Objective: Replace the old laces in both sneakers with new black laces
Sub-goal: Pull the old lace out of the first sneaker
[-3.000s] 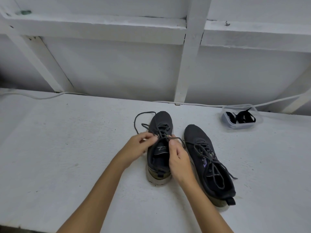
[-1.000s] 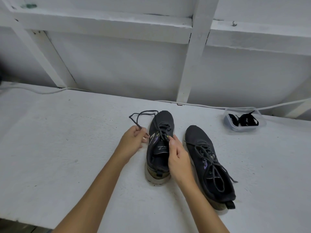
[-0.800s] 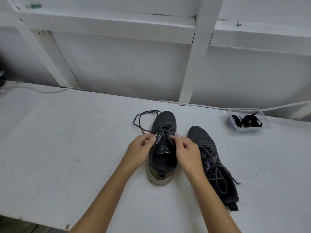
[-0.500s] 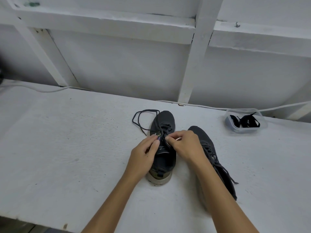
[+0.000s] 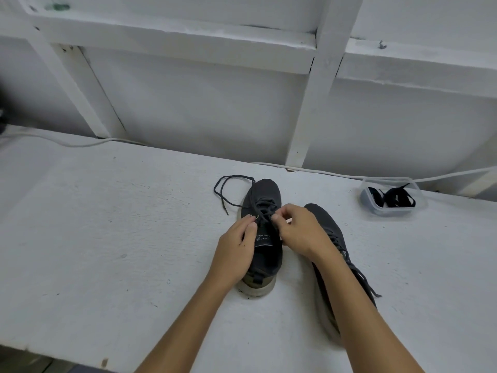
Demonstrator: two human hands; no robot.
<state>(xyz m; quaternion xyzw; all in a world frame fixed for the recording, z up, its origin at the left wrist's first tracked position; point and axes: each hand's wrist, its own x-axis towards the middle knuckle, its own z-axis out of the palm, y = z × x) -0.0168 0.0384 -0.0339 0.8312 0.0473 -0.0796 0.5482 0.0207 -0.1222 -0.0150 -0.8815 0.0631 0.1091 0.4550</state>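
Note:
Two dark sneakers stand side by side on the white table [image 5: 107, 238], toes pointing away from me. My left hand [image 5: 236, 249] and my right hand [image 5: 298, 230] both sit over the left sneaker [image 5: 265, 195], fingertips pinching its old dark lace [image 5: 234, 181] at the eyelets above the tongue. A loose loop of that lace trails off to the left of the toe. The right sneaker [image 5: 322, 219] is still laced, partly hidden under my right forearm. New black laces [image 5: 395, 199] lie in a clear plastic tub [image 5: 368, 200] at the back right.
A white wall with wooden beams [image 5: 314, 109] rises right behind the table. A white cable [image 5: 67, 142] runs along the table's back edge. The table's front edge [image 5: 67, 354] is close to me at the lower left.
My hands worked lower along the left sneaker's eyelets and now meet further up toward the toe. The free lace loop at the left has shifted and grown slightly.

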